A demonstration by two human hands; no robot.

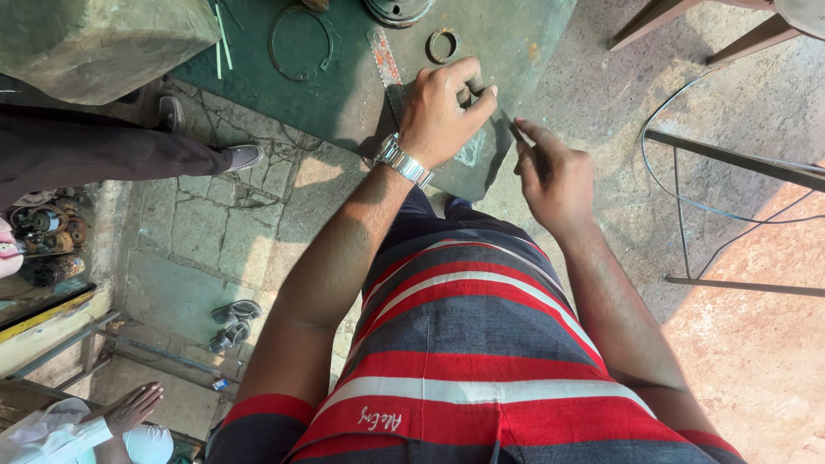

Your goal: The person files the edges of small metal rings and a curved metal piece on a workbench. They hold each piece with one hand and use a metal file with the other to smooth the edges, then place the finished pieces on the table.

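The left hand [443,107], wearing a metal wristwatch [402,160], presses curled fingers on a flat grey piece [477,146] at the near edge of the green tabletop [344,86], upper centre of the frame. The right hand [554,172], just off that edge, grips a thin dark tool [516,131] touching the piece. Above lie a metal ring [443,45] and wire hoop [301,43]; bare floor [601,86] opens rightward.
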